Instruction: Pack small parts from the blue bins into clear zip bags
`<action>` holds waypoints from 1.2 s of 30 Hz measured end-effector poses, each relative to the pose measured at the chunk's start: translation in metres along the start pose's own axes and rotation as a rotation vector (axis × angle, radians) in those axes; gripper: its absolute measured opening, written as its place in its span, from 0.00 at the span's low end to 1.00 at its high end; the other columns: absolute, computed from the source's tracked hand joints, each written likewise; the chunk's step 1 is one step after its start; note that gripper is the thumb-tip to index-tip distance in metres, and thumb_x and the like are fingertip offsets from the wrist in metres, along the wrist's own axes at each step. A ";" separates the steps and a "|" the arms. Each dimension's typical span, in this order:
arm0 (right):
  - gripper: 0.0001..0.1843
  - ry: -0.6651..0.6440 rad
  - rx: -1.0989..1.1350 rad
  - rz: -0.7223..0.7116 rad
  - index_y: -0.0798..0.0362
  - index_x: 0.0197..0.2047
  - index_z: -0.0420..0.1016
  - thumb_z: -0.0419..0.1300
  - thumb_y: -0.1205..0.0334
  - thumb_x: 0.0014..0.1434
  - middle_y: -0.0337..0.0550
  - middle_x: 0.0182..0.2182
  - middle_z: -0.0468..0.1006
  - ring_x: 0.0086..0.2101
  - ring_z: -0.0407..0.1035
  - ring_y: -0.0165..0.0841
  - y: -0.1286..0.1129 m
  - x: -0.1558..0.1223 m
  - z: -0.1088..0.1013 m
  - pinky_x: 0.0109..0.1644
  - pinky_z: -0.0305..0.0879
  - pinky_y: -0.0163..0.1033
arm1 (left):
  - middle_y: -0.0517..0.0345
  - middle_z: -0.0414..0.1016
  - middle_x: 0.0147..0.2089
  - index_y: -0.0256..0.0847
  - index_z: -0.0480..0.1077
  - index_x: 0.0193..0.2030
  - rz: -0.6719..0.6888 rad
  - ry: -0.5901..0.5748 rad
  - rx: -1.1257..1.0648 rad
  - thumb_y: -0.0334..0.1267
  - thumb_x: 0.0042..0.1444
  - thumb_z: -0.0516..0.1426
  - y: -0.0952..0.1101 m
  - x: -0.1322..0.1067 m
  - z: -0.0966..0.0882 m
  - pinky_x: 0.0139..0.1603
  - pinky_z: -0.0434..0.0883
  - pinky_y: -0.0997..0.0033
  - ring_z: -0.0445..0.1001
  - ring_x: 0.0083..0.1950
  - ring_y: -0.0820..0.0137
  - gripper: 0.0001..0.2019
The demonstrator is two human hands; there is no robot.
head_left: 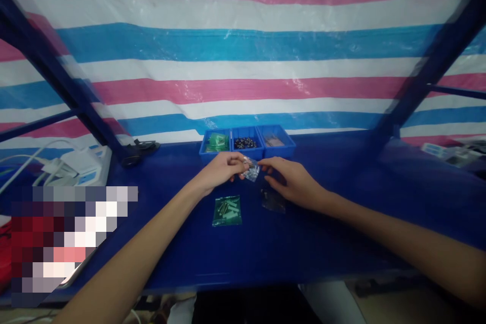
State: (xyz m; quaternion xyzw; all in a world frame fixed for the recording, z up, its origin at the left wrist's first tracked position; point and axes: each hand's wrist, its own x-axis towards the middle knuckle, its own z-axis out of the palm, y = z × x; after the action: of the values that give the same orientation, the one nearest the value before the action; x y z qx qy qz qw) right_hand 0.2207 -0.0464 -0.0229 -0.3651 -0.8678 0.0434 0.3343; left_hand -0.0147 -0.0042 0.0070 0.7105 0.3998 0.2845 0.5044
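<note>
My left hand (224, 169) pinches a small clear plastic bag (252, 171) with shiny little pieces in it, above the middle of the blue table. Just right of this bag is my right hand (286, 174), its thumb and forefinger apart. The forefinger tip is close to the bag's edge; I cannot tell if it touches. Below my right hand lies another clear bag (274, 202), dark and hard to make out. A green bag (227, 212) with screws and white plastic pieces lies flat below my left hand.
Three blue bins stand at the back: one with green bags (217, 143), one with small dark parts (245, 143), one with pale items (274, 140). A white power strip (99, 167) with cables is at left, near a blurred-out patch. Blue frame posts flank the table (182, 258).
</note>
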 end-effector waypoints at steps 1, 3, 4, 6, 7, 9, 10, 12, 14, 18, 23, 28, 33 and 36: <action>0.19 0.010 -0.009 0.006 0.55 0.58 0.70 0.57 0.69 0.64 0.48 0.45 0.80 0.38 0.75 0.35 0.001 0.000 0.000 0.41 0.70 0.39 | 0.54 0.77 0.33 0.38 0.77 0.42 -0.002 -0.006 -0.024 0.40 0.59 0.61 -0.001 0.000 0.003 0.28 0.62 0.74 0.74 0.33 0.71 0.09; 0.17 0.030 -0.020 0.011 0.54 0.56 0.72 0.58 0.69 0.64 0.47 0.44 0.81 0.38 0.75 0.35 0.003 0.001 0.000 0.41 0.69 0.39 | 0.52 0.79 0.36 0.38 0.78 0.42 -0.001 -0.012 -0.052 0.42 0.60 0.61 -0.001 0.000 0.009 0.28 0.63 0.73 0.75 0.33 0.71 0.10; 0.15 0.043 -0.024 0.009 0.54 0.54 0.73 0.59 0.68 0.64 0.47 0.43 0.81 0.37 0.75 0.35 0.003 0.001 0.000 0.41 0.69 0.39 | 0.51 0.79 0.36 0.38 0.78 0.42 0.002 -0.013 -0.055 0.43 0.60 0.60 -0.001 0.000 0.012 0.28 0.63 0.73 0.75 0.33 0.71 0.11; 0.11 0.066 -0.032 -0.003 0.53 0.50 0.75 0.59 0.66 0.65 0.45 0.41 0.81 0.37 0.75 0.34 0.003 0.001 -0.002 0.41 0.69 0.38 | 0.50 0.80 0.36 0.38 0.79 0.42 0.018 -0.017 -0.045 0.45 0.62 0.59 -0.001 0.000 0.018 0.27 0.64 0.73 0.75 0.32 0.71 0.13; 0.09 0.076 -0.036 -0.012 0.52 0.49 0.75 0.59 0.66 0.66 0.45 0.41 0.81 0.38 0.75 0.34 0.003 0.002 -0.003 0.41 0.68 0.38 | 0.50 0.80 0.36 0.38 0.79 0.43 0.028 -0.020 -0.041 0.45 0.63 0.58 -0.001 0.001 0.019 0.27 0.64 0.73 0.76 0.32 0.70 0.13; 0.05 0.097 -0.040 -0.032 0.52 0.45 0.75 0.59 0.65 0.67 0.44 0.39 0.81 0.38 0.74 0.34 0.002 0.002 -0.005 0.42 0.67 0.37 | 0.50 0.80 0.35 0.38 0.77 0.49 0.030 0.003 -0.050 0.42 0.64 0.56 -0.003 0.003 0.021 0.27 0.64 0.73 0.76 0.31 0.70 0.13; 0.05 0.107 -0.038 -0.034 0.52 0.43 0.75 0.58 0.65 0.67 0.43 0.38 0.80 0.37 0.74 0.33 0.001 0.003 -0.005 0.42 0.67 0.37 | 0.51 0.80 0.34 0.38 0.75 0.52 0.027 0.034 -0.057 0.39 0.65 0.54 -0.005 0.004 0.021 0.26 0.64 0.73 0.76 0.30 0.70 0.14; 0.06 0.120 -0.029 -0.012 0.53 0.39 0.75 0.57 0.65 0.67 0.42 0.34 0.79 0.35 0.73 0.32 0.000 0.004 -0.006 0.40 0.65 0.37 | 0.53 0.79 0.32 0.37 0.71 0.56 0.039 0.123 -0.056 0.34 0.65 0.51 -0.010 0.008 0.019 0.26 0.64 0.73 0.76 0.28 0.71 0.15; 0.06 0.128 -0.005 0.049 0.53 0.37 0.74 0.57 0.66 0.66 0.41 0.31 0.77 0.31 0.71 0.31 -0.001 0.004 -0.006 0.37 0.64 0.37 | 0.55 0.77 0.32 0.37 0.72 0.53 0.097 0.177 -0.012 0.31 0.64 0.51 -0.013 0.010 0.017 0.28 0.67 0.72 0.75 0.28 0.72 0.13; 0.06 0.124 0.140 0.236 0.53 0.34 0.74 0.58 0.64 0.63 0.39 0.29 0.76 0.27 0.67 0.30 0.000 0.006 -0.005 0.32 0.61 0.36 | 0.57 0.75 0.36 0.39 0.71 0.49 0.263 0.148 0.138 0.29 0.57 0.57 -0.015 0.008 0.017 0.36 0.71 0.70 0.75 0.32 0.73 0.13; 0.11 0.048 0.495 0.433 0.53 0.33 0.73 0.59 0.55 0.63 0.40 0.28 0.76 0.26 0.68 0.30 0.000 0.008 -0.006 0.30 0.63 0.36 | 0.54 0.70 0.48 0.44 0.63 0.61 0.543 0.257 0.531 0.29 0.58 0.59 -0.014 -0.003 0.029 0.36 0.72 0.70 0.73 0.39 0.71 0.24; 0.14 0.024 0.725 0.514 0.54 0.33 0.76 0.61 0.51 0.62 0.41 0.31 0.77 0.24 0.65 0.27 -0.004 0.010 -0.007 0.28 0.63 0.36 | 0.54 0.66 0.48 0.43 0.72 0.48 0.603 0.321 0.614 0.30 0.60 0.61 -0.014 -0.005 0.032 0.40 0.73 0.69 0.71 0.43 0.69 0.10; 0.15 0.035 0.770 0.526 0.54 0.33 0.77 0.62 0.51 0.62 0.42 0.32 0.78 0.25 0.65 0.27 -0.007 0.010 -0.009 0.29 0.64 0.35 | 0.55 0.67 0.47 0.44 0.75 0.46 0.695 0.313 0.648 0.36 0.62 0.62 -0.013 -0.005 0.029 0.47 0.73 0.65 0.72 0.45 0.69 0.07; 0.15 0.047 0.775 0.532 0.54 0.37 0.76 0.63 0.49 0.61 0.43 0.32 0.78 0.29 0.70 0.30 -0.004 0.010 -0.006 0.28 0.65 0.35 | 0.56 0.70 0.44 0.43 0.75 0.47 0.707 0.309 0.628 0.37 0.65 0.60 -0.010 -0.006 0.029 0.46 0.72 0.67 0.72 0.44 0.69 0.06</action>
State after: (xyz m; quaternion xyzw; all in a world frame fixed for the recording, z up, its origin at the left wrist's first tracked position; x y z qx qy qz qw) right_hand 0.2174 -0.0438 -0.0114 -0.4241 -0.6559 0.4402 0.4429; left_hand 0.0030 -0.0219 -0.0126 0.8697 0.2710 0.4059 0.0737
